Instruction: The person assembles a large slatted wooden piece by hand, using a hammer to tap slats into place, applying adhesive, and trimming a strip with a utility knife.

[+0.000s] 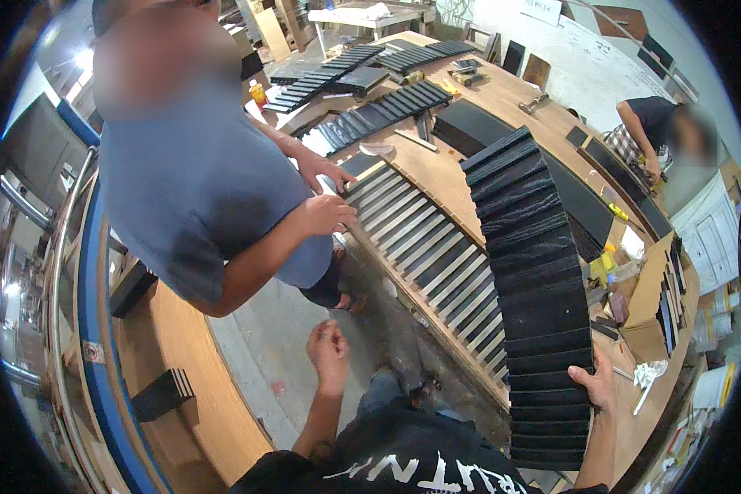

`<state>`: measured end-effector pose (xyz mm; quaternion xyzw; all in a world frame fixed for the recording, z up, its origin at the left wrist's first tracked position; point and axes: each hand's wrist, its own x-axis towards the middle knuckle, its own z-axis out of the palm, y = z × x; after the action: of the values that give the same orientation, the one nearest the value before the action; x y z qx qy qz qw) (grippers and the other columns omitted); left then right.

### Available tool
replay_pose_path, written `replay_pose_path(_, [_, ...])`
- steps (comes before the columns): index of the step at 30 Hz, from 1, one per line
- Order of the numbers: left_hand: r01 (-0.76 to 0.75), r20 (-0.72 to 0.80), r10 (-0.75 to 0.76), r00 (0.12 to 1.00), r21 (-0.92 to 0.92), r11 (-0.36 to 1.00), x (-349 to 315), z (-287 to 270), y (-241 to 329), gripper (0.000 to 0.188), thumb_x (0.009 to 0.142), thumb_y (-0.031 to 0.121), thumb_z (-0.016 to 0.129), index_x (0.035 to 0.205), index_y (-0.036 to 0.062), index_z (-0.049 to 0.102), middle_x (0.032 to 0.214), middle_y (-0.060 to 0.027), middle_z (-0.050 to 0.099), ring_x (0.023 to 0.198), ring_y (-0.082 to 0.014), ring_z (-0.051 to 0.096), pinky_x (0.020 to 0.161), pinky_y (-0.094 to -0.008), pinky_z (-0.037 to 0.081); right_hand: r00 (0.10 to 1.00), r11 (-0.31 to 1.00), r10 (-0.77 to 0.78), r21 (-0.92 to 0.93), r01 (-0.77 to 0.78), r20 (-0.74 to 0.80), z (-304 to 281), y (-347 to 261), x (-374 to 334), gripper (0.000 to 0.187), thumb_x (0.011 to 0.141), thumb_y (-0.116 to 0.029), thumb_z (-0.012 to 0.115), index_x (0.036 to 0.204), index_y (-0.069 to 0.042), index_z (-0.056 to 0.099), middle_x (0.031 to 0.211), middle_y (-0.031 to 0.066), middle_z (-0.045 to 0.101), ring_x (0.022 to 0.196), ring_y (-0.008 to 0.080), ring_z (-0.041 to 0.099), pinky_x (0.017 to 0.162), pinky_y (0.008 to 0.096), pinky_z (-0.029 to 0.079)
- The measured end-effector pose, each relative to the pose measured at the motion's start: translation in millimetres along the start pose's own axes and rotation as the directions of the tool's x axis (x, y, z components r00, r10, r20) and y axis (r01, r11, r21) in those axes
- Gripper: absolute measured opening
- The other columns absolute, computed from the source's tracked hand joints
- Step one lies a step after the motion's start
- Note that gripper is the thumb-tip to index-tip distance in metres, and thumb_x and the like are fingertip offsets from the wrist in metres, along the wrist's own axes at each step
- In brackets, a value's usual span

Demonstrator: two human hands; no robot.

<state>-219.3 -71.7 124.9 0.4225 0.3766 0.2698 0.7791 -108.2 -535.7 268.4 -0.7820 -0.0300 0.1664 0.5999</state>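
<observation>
A long black slatted panel (543, 313) with wood grain stands at a tilt on the near right of the workbench. My right hand (597, 380) grips its right edge, the thumb lying over the face and the other fingers partly hidden. My left hand (328, 354) hangs in the air over the floor, its fingers curled in, with nothing visible in them. To the left of the black panel lies a wooden frame with pale slats and dark gaps (424, 239). At that frame's far end, a co-worker's hands (329, 210) rest near the corner.
A co-worker in a blue shirt (198, 189) stands close at my left. Another person (654, 132) bends over the bench's far right. More black slatted panels (387, 115) lie farther back. A cardboard box (654, 305) and a yellow tool (603, 262) sit at right.
</observation>
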Motion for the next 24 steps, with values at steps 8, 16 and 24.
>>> replay_pose_path(8, [0.067,0.42,-0.133,0.898,0.168,0.983,-9,121,-47,0.024,0.1,0.026,0.06,0.111,0.0041,0.062,0.087,-0.0035,0.063,0.067,-0.0086,0.057,0.056,-0.0225,0.046,0.984,0.791,-0.153,-0.587,0.175,0.088,8,-2,3,0.048,0.076,-0.012,0.073,0.12,0.001,0.059,0.107,0.0225,0.066,0.101,0.0382,0.064,0.09,0.0426,0.048])
replay_pose_path(16, [-0.966,0.769,0.586,0.256,0.181,0.184,-17,215,-7,0.042,0.089,0.013,0.067,0.128,0.0016,0.055,0.13,-0.0185,0.053,0.12,-0.0359,0.052,0.101,-0.0443,0.043,0.958,0.596,-0.226,-0.752,0.281,0.178,40,30,56,0.057,0.08,-0.023,0.074,0.125,0.003,0.052,0.09,0.033,0.064,0.088,0.0516,0.061,0.077,0.0558,0.047])
replay_pose_path(24, [-0.98,0.944,0.266,-0.195,-0.199,-0.012,56,231,-33,0.054,0.078,0.029,0.076,0.127,0.0102,0.064,0.143,-0.0139,0.052,0.137,-0.0277,0.045,0.119,-0.0508,0.022,0.932,0.574,-0.243,-0.736,0.36,0.267,94,20,120,0.048,0.083,-0.02,0.069,0.121,0.002,0.052,0.083,0.0309,0.065,0.078,0.0506,0.062,0.071,0.0563,0.05])
